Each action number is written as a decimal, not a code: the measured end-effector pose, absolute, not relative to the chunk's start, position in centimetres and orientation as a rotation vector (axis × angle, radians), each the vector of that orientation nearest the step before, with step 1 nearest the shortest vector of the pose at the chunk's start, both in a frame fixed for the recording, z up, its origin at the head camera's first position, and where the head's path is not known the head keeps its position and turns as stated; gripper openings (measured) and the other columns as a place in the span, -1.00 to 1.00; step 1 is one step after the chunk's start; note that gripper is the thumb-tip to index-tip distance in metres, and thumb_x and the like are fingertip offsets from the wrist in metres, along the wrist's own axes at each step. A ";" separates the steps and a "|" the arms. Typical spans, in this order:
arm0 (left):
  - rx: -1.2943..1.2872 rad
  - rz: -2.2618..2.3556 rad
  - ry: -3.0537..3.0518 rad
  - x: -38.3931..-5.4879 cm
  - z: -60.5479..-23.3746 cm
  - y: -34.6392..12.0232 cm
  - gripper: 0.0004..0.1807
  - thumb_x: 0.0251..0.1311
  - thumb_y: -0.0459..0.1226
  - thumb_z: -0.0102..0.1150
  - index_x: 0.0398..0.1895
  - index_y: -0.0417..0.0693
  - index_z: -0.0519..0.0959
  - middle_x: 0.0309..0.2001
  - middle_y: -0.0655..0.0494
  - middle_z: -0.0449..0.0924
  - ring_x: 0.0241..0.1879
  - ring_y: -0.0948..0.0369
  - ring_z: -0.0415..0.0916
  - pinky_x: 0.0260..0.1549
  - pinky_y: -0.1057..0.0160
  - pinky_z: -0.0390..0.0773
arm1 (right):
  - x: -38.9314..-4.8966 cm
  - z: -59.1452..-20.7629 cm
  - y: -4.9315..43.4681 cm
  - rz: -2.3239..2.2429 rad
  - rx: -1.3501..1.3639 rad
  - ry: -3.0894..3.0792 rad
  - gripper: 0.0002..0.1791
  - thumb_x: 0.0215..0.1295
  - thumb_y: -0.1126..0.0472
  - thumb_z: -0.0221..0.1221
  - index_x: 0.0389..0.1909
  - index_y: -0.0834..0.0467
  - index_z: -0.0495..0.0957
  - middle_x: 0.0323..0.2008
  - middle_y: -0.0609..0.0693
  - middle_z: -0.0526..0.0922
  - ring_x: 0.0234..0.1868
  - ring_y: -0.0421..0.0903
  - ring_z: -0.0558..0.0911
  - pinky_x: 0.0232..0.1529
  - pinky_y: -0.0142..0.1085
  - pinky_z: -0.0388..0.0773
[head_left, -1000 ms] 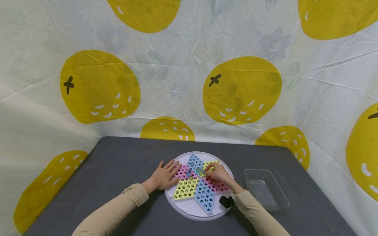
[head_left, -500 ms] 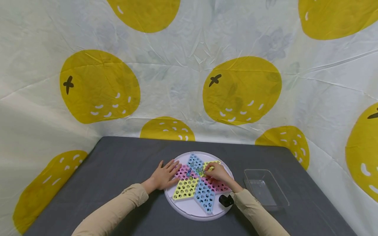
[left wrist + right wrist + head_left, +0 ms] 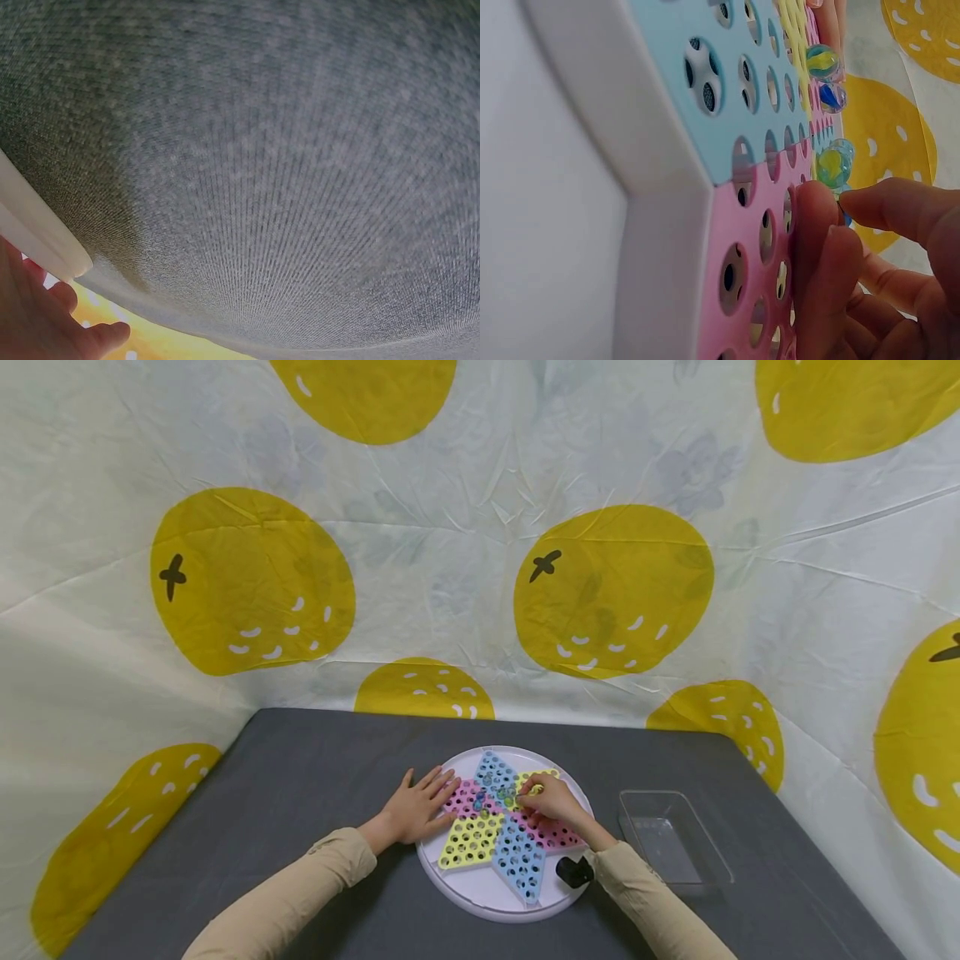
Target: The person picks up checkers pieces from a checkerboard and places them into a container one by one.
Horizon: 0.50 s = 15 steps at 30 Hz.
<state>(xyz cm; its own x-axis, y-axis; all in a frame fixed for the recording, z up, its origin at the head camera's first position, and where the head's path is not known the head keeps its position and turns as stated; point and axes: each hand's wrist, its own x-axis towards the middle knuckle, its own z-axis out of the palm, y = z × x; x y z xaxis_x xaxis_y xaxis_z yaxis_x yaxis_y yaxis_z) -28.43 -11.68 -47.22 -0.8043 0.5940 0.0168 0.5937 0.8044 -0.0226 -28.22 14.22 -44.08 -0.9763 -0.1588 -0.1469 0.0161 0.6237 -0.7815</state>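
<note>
A round white Chinese checkers board (image 3: 480, 898) with a star of pink, yellow and blue perforated sections lies on the table. My left hand (image 3: 420, 806) rests with spread, straight fingers on its left rim. My right hand (image 3: 551, 802) is over the star's right side, thumb and forefinger pinching a small blue marble (image 3: 845, 217), mostly hidden by the fingertips. Close by sit clear marbles with coloured swirls: a yellow-green marble (image 3: 829, 166), a blue marble (image 3: 832, 97) and a teal-and-yellow marble (image 3: 823, 61). The left wrist view shows mostly cloth, with left fingers at the rim.
A clear rectangular plastic container (image 3: 671, 843) stands right of the board, beside the right forearm. Dark grey cloth (image 3: 337, 752) covers the table. Behind it hangs a pale curtain (image 3: 435, 568) with large yellow fruit prints. A black camera (image 3: 574, 872) sits at the right wrist.
</note>
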 end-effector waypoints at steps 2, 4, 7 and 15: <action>-0.975 0.026 -2.964 -28.4 -47.2 -11.7 -0.31 0.27 0.17 -0.36 0.39 0.07 0.03 0.40 0.06 0.01 0.40 0.02 -0.09 0.20 -0.26 -0.02 | -28.2 -44.1 14.2 -1.275 -0.116 2.645 -0.89 0.11 0.26 0.17 -0.38 0.23 0.49 -0.61 0.06 0.58 -0.73 -0.22 0.51 -0.66 -0.39 0.45; -0.971 0.030 -2.965 -28.4 -47.2 -11.7 -0.31 0.27 0.17 -0.37 0.39 0.08 0.03 0.40 0.07 0.01 0.40 0.02 -0.09 0.20 -0.25 -0.02 | -28.2 -44.1 14.3 -1.278 -0.120 2.642 -0.89 0.12 0.26 0.17 -0.38 0.23 0.49 -0.61 0.06 0.58 -0.73 -0.22 0.52 -0.66 -0.38 0.46; -0.966 0.035 -2.968 -28.5 -47.2 -11.6 -0.31 0.26 0.18 -0.38 0.39 0.08 0.03 0.40 0.08 0.01 0.40 0.03 -0.09 0.21 -0.24 -0.02 | -28.1 -44.1 14.4 -1.280 -0.126 2.637 -0.88 0.12 0.26 0.16 -0.37 0.25 0.48 -0.61 0.07 0.58 -0.73 -0.21 0.52 -0.65 -0.38 0.46; -0.968 0.046 -2.965 -28.4 -47.2 -11.6 -0.31 0.27 0.18 -0.39 0.39 0.08 0.02 0.41 0.08 0.00 0.40 0.04 -0.09 0.21 -0.24 -0.02 | -28.1 -44.1 14.5 -1.277 -0.134 2.625 -0.87 0.14 0.25 0.15 -0.37 0.26 0.48 -0.59 0.08 0.59 -0.72 -0.21 0.52 -0.65 -0.41 0.44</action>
